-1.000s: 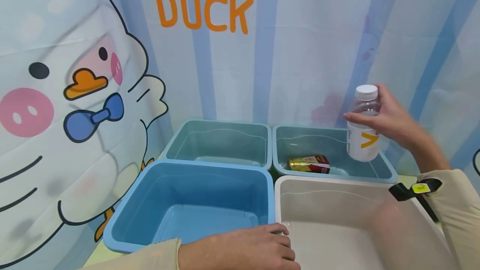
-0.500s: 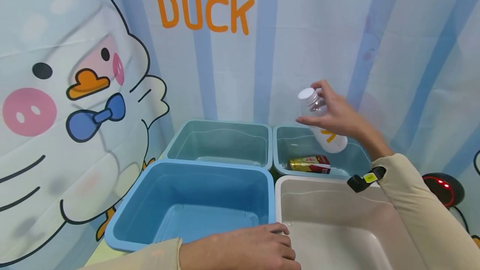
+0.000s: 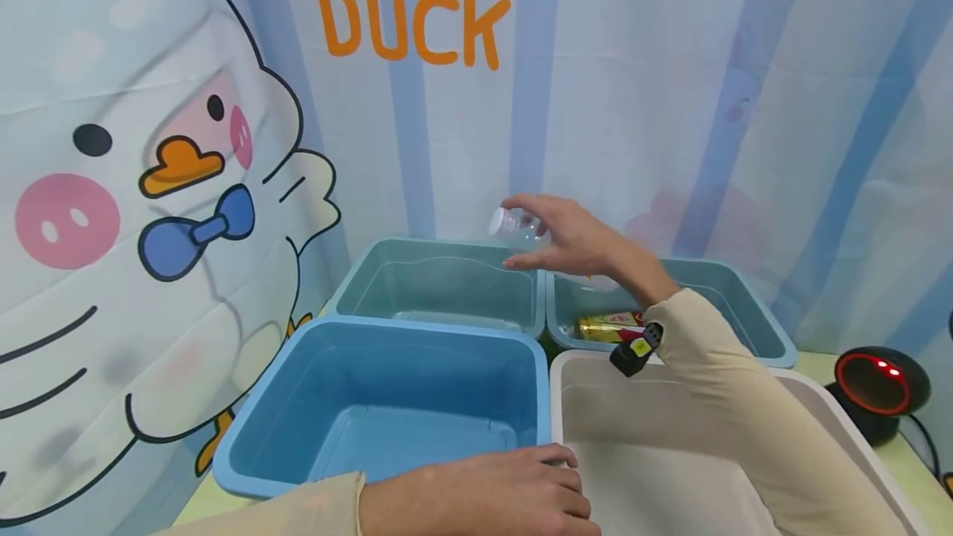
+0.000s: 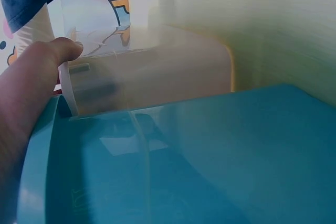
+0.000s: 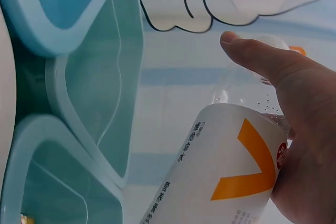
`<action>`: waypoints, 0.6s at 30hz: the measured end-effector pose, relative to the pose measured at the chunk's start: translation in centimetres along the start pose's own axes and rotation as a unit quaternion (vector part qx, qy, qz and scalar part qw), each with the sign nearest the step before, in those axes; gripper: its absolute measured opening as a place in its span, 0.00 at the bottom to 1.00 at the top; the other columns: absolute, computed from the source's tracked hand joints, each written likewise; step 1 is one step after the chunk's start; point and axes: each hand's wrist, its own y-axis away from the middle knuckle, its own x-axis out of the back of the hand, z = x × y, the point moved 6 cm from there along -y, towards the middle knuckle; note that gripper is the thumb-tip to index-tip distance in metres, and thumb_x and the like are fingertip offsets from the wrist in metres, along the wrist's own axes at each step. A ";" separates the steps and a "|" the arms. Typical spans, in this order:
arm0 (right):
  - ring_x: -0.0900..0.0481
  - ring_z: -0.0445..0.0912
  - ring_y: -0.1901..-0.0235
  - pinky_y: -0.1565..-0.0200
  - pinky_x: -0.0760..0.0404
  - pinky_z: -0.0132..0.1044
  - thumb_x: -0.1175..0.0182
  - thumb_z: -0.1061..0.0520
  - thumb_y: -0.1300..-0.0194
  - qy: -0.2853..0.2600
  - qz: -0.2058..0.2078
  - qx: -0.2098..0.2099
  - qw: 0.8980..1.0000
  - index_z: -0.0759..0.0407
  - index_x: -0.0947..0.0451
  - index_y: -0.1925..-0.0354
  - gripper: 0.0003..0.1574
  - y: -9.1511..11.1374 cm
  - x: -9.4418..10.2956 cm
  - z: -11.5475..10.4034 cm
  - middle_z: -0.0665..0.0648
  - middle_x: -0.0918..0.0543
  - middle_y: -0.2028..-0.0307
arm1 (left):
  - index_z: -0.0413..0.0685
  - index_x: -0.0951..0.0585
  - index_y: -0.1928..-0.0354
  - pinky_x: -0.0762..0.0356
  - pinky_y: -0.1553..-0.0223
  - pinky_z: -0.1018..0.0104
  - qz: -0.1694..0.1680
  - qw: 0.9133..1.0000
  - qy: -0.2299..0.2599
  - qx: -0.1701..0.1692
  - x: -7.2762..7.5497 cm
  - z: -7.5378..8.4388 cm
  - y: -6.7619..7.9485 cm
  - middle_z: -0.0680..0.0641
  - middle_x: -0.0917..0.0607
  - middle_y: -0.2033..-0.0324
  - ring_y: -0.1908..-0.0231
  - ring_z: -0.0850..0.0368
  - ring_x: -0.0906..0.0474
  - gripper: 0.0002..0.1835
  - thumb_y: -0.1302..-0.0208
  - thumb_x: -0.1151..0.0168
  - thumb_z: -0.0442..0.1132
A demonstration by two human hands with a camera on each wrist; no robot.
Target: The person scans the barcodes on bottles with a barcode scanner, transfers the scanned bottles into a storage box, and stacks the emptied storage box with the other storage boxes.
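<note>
My right hand (image 3: 577,240) grips a clear plastic bottle (image 5: 220,166) with a white cap and a white label bearing an orange mark. Tilted, cap to the left, the bottle is above the join of the two green back bins; in the head view the hand covers much of it. A gold and red can (image 3: 606,327) lies in the back right bin (image 3: 774,351), partly behind the right wrist. Low in the head view, my left hand (image 3: 484,493) rests where the blue bin (image 3: 372,326) meets the beige bin (image 3: 557,391), fingers loosely bent.
The back left green bin (image 3: 439,248) stands beside the can's bin. A black device with a red-lit ring (image 3: 878,387) sits on the table at the right. Behind the bins hangs a striped curtain (image 3: 618,89) printed with a cartoon duck.
My right hand has carried the bottle leftward from above the back right bin's right end and slightly down. The bottle has tipped from upright to strongly tilted. My left hand has stayed put.
</note>
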 end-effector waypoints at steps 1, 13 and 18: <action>0.22 0.55 0.44 0.45 0.20 0.54 0.25 0.44 0.36 0.011 -0.009 0.004 1.000 0.55 0.36 0.24 0.50 -0.5 -0.5 -0.4 0.61 0.23 0.38 | 0.61 0.22 0.31 0.51 0.29 0.76 0.002 1.000 -0.004 -0.002 0.0 0.1 0.0 0.64 0.18 0.40 0.41 0.73 0.27 0.23 0.22 0.43 0.57; 0.22 0.52 0.42 0.42 0.21 0.51 0.28 0.34 0.36 0.086 -0.112 0.012 0.990 0.48 0.37 0.22 0.52 -5.5 -6.1 -3.1 0.60 0.22 0.39 | 0.56 0.19 0.36 0.46 0.29 0.72 0.036 0.999 -0.030 -0.017 0.4 0.8 0.7 0.60 0.15 0.45 0.43 0.68 0.24 0.17 0.19 0.44 0.49; 0.23 0.51 0.41 0.42 0.22 0.50 0.29 0.35 0.35 0.087 -0.138 0.000 0.987 0.47 0.38 0.22 0.52 -6.7 -8.0 -3.4 0.59 0.23 0.38 | 0.57 0.19 0.36 0.47 0.29 0.73 0.032 0.999 -0.029 -0.012 0.4 0.7 0.6 0.60 0.15 0.45 0.44 0.70 0.24 0.17 0.20 0.44 0.50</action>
